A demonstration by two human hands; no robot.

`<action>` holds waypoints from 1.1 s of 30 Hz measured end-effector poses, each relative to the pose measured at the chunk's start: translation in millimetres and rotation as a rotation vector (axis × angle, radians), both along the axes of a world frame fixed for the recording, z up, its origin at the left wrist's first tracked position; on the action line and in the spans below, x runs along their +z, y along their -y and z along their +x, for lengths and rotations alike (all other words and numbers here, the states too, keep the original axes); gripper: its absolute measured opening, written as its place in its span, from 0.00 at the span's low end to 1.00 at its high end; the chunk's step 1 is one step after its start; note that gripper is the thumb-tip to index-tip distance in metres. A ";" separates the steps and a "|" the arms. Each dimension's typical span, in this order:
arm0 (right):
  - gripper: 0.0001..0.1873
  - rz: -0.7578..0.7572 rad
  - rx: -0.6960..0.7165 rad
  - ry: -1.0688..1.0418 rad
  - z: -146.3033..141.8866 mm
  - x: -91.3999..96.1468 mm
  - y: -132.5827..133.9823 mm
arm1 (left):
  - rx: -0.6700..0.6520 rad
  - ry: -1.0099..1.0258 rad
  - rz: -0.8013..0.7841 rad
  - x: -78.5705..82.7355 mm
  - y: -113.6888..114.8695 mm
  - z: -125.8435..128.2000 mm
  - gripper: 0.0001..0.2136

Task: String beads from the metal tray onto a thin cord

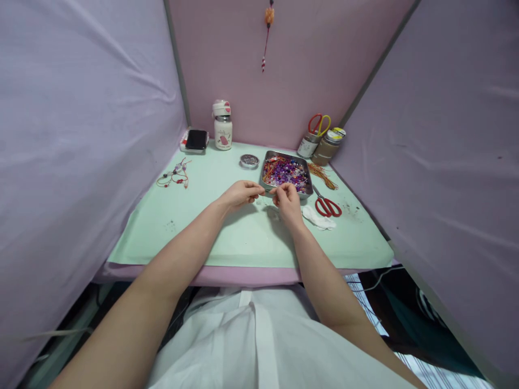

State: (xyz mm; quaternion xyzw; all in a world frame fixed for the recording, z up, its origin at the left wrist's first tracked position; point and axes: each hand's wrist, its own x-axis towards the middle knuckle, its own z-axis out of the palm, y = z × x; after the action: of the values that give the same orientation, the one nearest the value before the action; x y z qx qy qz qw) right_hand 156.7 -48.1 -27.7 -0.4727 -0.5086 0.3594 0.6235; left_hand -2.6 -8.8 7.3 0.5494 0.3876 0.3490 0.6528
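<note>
My left hand [242,194] is closed in a pinch just in front of a metal tray [307,194]. Close by on its right, my right hand [287,201] pinches with the fingertips too, overlapping the tray's near edge. A thin cord [269,190] seems to run between the two pinches; its ends are hidden in the fingers. Purple, orange and clear beads [286,172] fill the tray, with orange cords at its left side. Beside my right hand lie red-handled scissors [327,207] and a crumpled white cloth [319,218].
A round container [248,161] stands left of the tray, orange cords [323,176] on its right. Behind are a bottle [223,132], a black phone-like object [197,140] and two jars [326,148], one holding scissors. Beaded strings [175,175] lie left. A beaded pendant [267,32] hangs above.
</note>
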 end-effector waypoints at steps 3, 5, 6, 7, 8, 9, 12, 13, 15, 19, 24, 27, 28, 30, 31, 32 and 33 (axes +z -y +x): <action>0.12 0.025 0.017 0.037 1.3 -0.6 -0.2 | 0.031 0.020 0.006 2.6 -0.6 -1.2 0.07; 0.12 0.050 0.010 0.089 2.3 0.1 0.4 | 0.041 0.026 0.024 2.4 -2.0 -2.3 0.06; 0.12 0.066 0.004 0.131 2.8 0.9 1.1 | 0.052 0.030 0.034 1.9 -3.0 -2.9 0.06; 0.12 0.082 -0.004 0.180 3.4 1.8 2.0 | 0.070 0.036 0.044 1.5 -4.2 -3.7 0.06; 0.12 0.097 -0.013 0.235 4.1 2.9 3.0 | 0.094 0.043 0.052 1.3 -5.5 -4.6 0.06; 0.11 0.113 -0.026 0.291 5.0 4.1 4.0 | 0.122 0.052 0.060 1.4 -6.8 -5.7 0.07; 0.06 0.169 -0.096 0.424 9.5 6.2 5.5 | 0.217 0.076 0.080 3.8 -11.0 -10.3 0.08; 0.07 0.185 -0.126 0.453 11.5 6.3 5.3 | 0.252 0.081 0.086 5.0 -12.5 -12.1 0.09; 0.07 0.205 -0.183 0.495 15.9 5.4 4.1 | 0.321 0.073 0.097 7.0 -15.7 -15.8 0.09; 0.07 0.208 -0.296 0.543 24.4 2.8 1.2 | 0.428 0.038 0.162 7.0 -23.2 -22.3 0.08; 0.09 0.152 -0.496 0.579 35.3 5.5 1.2 | 0.400 -0.237 0.430 6.1 -31.0 -34.2 0.05; 0.10 0.074 -0.611 0.644 44.3 9.2 2.7 | 0.257 -0.481 0.677 6.7 -34.7 -44.1 0.03; 0.11 0.048 -0.638 0.671 47.7 10.2 3.1 | 0.217 -0.544 0.725 6.5 -36.0 -47.3 0.02; 0.11 0.010 -0.677 0.710 54.3 11.3 3.4 | 0.168 -0.625 0.777 5.6 -38.6 -53.0 0.03; 0.11 -0.004 -0.691 0.720 57.2 11.5 3.4 | 0.168 -0.653 0.785 4.9 -39.6 -55.4 0.04; 0.11 -0.016 -0.700 0.722 59.6 11.5 3.2 | 0.177 -0.672 0.787 4.3 -40.5 -57.4 0.05; 0.11 -0.027 -0.706 0.718 61.4 11.5 2.9 | 0.189 -0.686 0.784 3.7 -41.0 -59.2 0.05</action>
State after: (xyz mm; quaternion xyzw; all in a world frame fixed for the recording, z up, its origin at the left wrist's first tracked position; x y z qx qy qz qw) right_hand 218.0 -51.0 -16.2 -0.7177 -0.4956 -0.0523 0.4864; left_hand -61.9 32.2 11.0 0.7976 0.4672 0.3250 0.2000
